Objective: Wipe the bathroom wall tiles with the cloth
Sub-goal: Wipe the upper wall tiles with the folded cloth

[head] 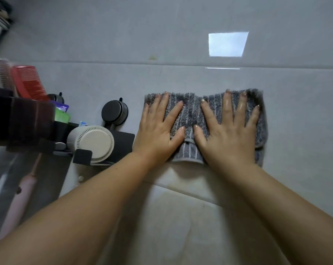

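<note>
Grey striped cloth (pixel 195 111) lies flat on wall tiles (pixel 123 83) under both spread, pressing hands, left (pixel 158 129) and right (pixel 228 131); even pressure and overlapping strokes would probably clean best.

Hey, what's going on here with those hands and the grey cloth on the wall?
A person is wiping the bathroom wall tiles. Both hands press a grey striped cloth flat against the tile, fingers spread: the left hand on its left half, the right hand on its right half. Left of the cloth, a black wall shelf holds a red comb and a round white device. A small yellowish mark sits on the grout line above.
</note>
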`<state>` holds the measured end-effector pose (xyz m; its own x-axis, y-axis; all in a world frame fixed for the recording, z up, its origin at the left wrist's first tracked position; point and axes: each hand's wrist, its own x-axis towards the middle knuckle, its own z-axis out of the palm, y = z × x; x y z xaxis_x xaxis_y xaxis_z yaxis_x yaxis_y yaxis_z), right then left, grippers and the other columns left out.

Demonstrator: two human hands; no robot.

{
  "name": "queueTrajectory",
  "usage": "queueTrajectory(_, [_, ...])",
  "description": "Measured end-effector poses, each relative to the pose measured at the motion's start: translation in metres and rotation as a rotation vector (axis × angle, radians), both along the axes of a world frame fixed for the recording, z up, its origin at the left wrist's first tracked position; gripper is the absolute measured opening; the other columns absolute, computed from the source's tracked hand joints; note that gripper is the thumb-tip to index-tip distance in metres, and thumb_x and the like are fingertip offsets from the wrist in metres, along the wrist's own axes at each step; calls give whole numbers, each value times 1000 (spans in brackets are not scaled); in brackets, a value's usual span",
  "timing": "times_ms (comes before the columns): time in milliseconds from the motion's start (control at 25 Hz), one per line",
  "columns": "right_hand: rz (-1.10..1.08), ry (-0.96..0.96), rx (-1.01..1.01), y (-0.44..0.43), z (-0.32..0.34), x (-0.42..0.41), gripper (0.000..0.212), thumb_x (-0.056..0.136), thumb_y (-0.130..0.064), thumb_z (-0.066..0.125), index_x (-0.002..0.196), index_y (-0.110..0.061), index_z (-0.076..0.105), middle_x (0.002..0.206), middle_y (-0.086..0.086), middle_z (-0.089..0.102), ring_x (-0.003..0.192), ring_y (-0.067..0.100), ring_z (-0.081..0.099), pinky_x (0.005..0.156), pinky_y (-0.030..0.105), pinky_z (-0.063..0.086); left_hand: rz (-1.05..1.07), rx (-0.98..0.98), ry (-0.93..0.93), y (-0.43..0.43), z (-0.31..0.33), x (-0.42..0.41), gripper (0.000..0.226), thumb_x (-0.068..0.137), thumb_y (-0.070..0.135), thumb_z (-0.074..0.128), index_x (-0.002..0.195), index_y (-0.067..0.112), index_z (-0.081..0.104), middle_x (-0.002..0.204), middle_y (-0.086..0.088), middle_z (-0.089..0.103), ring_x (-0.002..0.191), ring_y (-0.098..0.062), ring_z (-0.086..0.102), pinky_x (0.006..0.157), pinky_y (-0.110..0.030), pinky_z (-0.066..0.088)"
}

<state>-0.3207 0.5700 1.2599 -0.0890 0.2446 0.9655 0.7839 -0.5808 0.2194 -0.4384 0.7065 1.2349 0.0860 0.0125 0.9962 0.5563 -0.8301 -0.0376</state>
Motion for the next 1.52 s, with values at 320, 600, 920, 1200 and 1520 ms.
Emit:
queueTrajectory(320, [76,-113,-9,2,-68,5,62,89,-52,35,147,-31,39,159,17,20,146,42,12,114,63,7,31,47,62,1,-57,0,69,94,54,33,155,23,24,166,-11,10,154,-26,4,122,-55,8])
queueTrajectory(600, [-6,-66,79,-56,-43,65,63,90,-59,33,149,-37,33,161,12,16,147,39,9,116,60,4,8,68,19,-49,-34,46,70,92,57,35,155,27,28,165,-13,14,153,-31,8,122,-55,6])
queueTrajectory(920, [-3,130,207,-85,-71,76,67,89,-56,31,151,-31,27,161,16,10,147,40,1,115,62,1,-31,193,98,-72,-40,66,66,95,59,37,154,30,31,165,-8,16,153,-24,7,123,-51,7])
queueTrajectory(1200, [36,-18,55,10,-90,-5,65,87,-53,33,148,-30,36,159,19,18,146,44,9,114,64,0,5,82,106,13,-86,-13,67,95,53,36,155,28,22,165,-12,12,154,-26,4,122,-57,7])
queueTrajectory(1520, [-12,-14,63,-78,-110,78,65,88,-58,40,148,-34,33,161,14,16,147,40,8,115,63,6,-15,173,132,-60,-90,52,71,92,57,41,153,22,36,162,-18,19,152,-35,13,120,-60,13])
